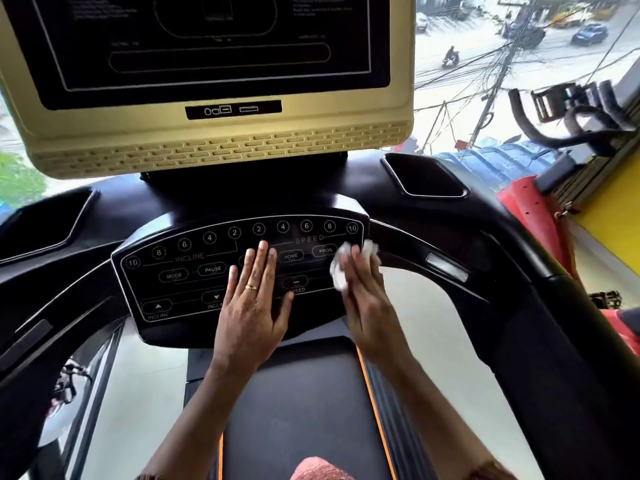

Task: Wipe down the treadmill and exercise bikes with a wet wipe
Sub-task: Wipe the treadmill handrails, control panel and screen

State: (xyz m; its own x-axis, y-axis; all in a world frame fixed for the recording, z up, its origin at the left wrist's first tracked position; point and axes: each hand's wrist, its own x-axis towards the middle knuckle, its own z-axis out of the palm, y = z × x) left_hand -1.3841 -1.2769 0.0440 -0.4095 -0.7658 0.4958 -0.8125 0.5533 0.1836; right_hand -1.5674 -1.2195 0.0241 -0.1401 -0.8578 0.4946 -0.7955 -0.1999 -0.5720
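I stand on a treadmill whose black button panel (194, 268) sits right in front of me, marked INCLINE and SPEED. My left hand (251, 299) lies flat on the panel's middle, fingers straight and a ring on one finger. My right hand (363, 289) presses a crumpled white wet wipe (338, 271) against the panel's right end, near the PROG button; its fingers lie straight over the wipe. Above the panel rises the beige-framed dark screen (207, 43). The black running belt (294, 403) with orange edge lines runs below my arms.
Black curved handrails (485, 258) sweep out to both sides, with cup recesses (429, 178) at the top. An exercise bike's handlebars (575, 116) stand at the right by a yellow wall (609, 209). A window ahead overlooks a street.
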